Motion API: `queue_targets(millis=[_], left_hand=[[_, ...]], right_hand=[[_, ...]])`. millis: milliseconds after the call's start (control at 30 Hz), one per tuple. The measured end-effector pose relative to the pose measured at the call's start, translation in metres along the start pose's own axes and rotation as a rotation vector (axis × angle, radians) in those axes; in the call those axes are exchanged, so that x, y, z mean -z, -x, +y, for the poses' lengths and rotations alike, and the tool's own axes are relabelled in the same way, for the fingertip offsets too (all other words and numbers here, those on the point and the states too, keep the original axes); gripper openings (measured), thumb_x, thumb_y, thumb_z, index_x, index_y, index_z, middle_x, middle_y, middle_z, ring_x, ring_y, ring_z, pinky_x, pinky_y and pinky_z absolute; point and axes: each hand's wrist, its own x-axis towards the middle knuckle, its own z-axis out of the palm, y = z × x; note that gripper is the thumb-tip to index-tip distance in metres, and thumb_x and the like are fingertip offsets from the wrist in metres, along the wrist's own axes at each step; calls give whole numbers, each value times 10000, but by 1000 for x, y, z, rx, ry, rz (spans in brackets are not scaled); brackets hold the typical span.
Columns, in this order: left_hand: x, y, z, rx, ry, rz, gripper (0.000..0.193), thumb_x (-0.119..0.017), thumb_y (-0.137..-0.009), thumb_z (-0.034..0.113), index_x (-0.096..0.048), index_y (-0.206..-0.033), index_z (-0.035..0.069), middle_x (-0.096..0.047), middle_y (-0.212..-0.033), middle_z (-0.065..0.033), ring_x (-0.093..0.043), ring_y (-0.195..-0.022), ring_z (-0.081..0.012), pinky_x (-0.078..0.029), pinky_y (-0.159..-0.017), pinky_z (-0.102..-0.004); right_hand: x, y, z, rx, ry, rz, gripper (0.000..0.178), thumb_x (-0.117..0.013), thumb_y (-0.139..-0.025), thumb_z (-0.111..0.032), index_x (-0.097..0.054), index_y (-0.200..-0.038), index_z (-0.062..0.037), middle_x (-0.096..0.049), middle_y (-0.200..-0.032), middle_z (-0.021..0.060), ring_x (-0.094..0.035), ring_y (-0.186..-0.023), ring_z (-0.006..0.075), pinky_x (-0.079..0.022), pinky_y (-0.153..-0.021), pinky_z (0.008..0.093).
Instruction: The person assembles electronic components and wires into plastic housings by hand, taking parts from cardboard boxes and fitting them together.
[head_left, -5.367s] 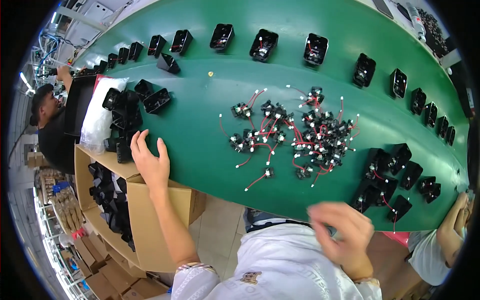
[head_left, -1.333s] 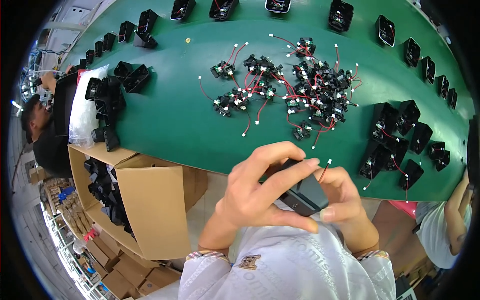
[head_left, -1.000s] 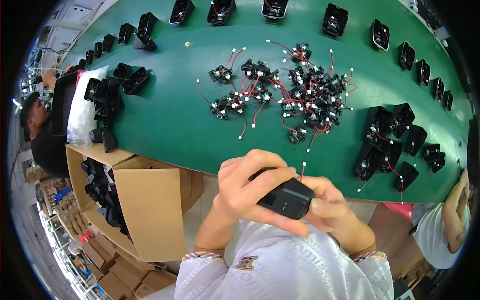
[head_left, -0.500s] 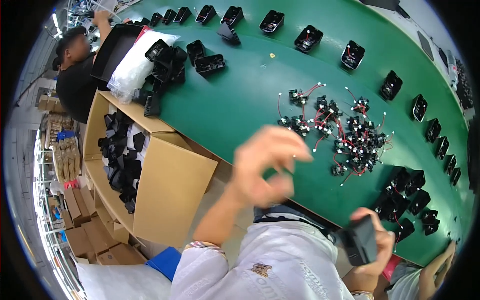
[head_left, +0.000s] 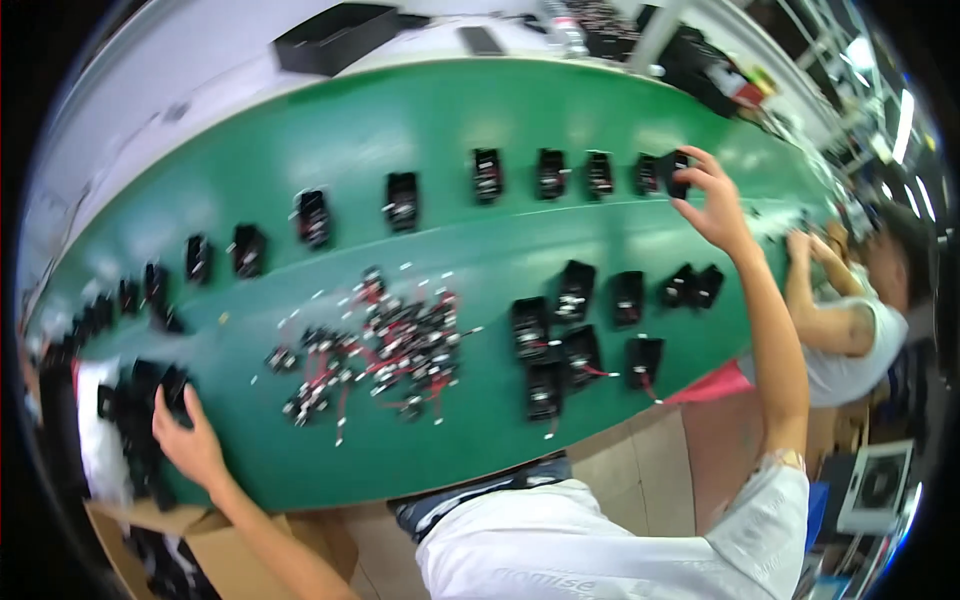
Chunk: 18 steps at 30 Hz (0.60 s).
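Note:
At the far right of the row, my right hand (head_left: 712,203) is closed on a black plastic housing (head_left: 674,174), held at the end of the row of similar housings (head_left: 598,175). To the left, my left hand (head_left: 192,440) has its thumb and fingers apart beside a pile of black housings (head_left: 140,420). Its fingertips reach the pile's edge; blur hides whether they touch a piece. Between the hands lies a heap of small black parts with red wires and white connectors (head_left: 410,340).
Several housings, some with red wires, stand in a cluster (head_left: 582,355) right of the heap. A cardboard box (head_left: 230,550) stands below the table's left end, by a white plastic bag (head_left: 100,440). A co-worker (head_left: 840,310) works at the right end of the green table (head_left: 420,480).
The view has swung to the right. My right hand has carried the black housing from near my body to the row's far end. My left hand has moved over to the pile.

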Motion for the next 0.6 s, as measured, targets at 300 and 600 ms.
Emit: queue_targets(millis=[300,600], left_hand=[[-7,14,-1,33,263,-60,485,-730,-886,288,-561,-1224,-17,-597,-1212,-138,-553,-1149,-268,-395,-1034,-356],[-11,15,-2,-113,257,-23,507,-738,-865,187,-511,-1268,-22,-529,-1255,-155,-501,-1203,-299,-362,-1074,-385]], right_hand=[[18,-2,141,-271,333,26,316,-678,-679,8,-612,-981,-58,-544,-1379,94,-585,-1126,354,-484,-959,419],[-19,8,206,-410,341,-97,323,-674,-631,12,-621,-941,-65,-556,-1392,94,-577,-1158,360,-481,-977,412]])
